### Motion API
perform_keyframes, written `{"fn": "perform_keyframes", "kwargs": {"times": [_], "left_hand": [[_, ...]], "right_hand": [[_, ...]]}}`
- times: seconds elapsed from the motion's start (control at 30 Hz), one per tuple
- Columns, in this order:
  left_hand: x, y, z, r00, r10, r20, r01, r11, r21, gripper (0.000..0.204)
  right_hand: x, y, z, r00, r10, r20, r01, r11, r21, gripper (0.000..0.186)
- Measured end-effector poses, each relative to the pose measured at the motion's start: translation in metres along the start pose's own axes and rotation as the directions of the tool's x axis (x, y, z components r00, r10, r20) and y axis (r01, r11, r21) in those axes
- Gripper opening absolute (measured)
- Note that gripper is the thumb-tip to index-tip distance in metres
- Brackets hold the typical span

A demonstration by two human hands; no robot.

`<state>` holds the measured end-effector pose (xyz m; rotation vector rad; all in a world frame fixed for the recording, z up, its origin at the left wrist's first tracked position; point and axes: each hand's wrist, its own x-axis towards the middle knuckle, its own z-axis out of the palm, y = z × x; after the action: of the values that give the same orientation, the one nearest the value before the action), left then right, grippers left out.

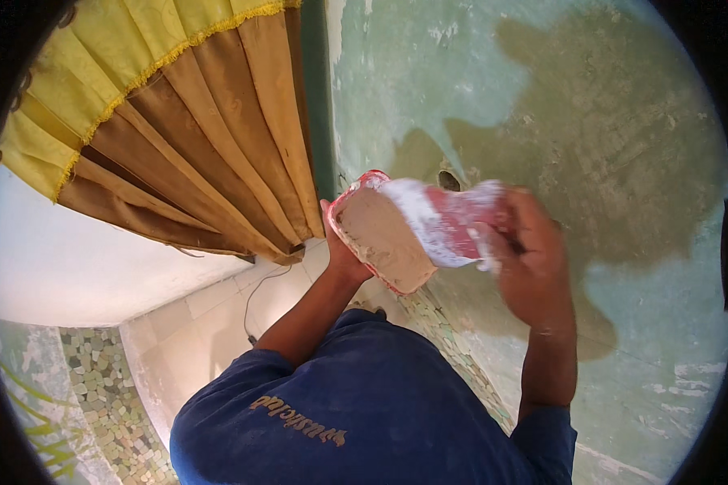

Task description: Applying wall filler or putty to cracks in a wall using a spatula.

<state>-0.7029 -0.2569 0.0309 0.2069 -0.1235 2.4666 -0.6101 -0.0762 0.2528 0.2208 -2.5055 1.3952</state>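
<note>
A shallow red tray [370, 175] with rounded corners is tilted in front of me, filled with smooth beige-grey putty [378, 233]. My left hand [345, 260] supports it from its left side and below, its fingers mostly hidden behind the tray. Over the tray's right edge is a red putty scraper [455, 222], smeared with white and slightly blurred. My right hand [534, 263] is closed around the scraper's right end, with white putty on the fingers. Whether the scraper's edge touches the putty or the rim, I cannot tell.
A worn green wall [639, 259] with patches and a small dark hole [449, 180] stands close on the right. Brown curtains [218, 121] under a yellow valance [129, 48] hang at the left. A thin cable [251, 311] lies on the pale tiled floor [206, 311]. Stone mosaic [105, 396] runs at lower left.
</note>
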Motion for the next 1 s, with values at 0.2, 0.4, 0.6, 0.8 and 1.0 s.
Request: {"fn": "perform_keyframes", "kwargs": {"times": [0.2, 0.4, 0.6, 0.8, 1.0], "left_hand": [[-0.003, -0.005, 0.008, 0.995, 0.032, 0.099, -0.026, 0.998, -0.058, 0.094], [0.001, -0.011, 0.023, 0.937, 0.224, -0.268, -0.137, 0.942, 0.306, 0.09], [0.002, -0.007, 0.026, 0.907, 0.3, -0.295, -0.185, 0.914, 0.362, 0.094], [-0.006, 0.0, 0.022, 0.887, 0.301, -0.351, -0.204, 0.936, 0.286, 0.094], [-0.007, 0.003, 0.023, 0.92, 0.286, -0.267, -0.203, 0.933, 0.298, 0.09]], "right_hand": [[0.021, 0.017, 0.048, 0.952, -0.038, 0.303, 0.172, 0.887, -0.429, 0.026], [0.043, 0.038, 0.064, 0.912, 0.024, 0.409, 0.203, 0.84, -0.503, 0.03], [0.049, 0.055, 0.073, 0.892, -0.079, 0.446, 0.206, 0.947, -0.245, 0.039], [0.049, 0.048, 0.068, 0.888, -0.044, 0.458, 0.152, 0.968, -0.2, 0.025], [0.047, 0.046, 0.076, 0.919, -0.013, 0.395, 0.096, 0.977, -0.192, 0.022]]}}
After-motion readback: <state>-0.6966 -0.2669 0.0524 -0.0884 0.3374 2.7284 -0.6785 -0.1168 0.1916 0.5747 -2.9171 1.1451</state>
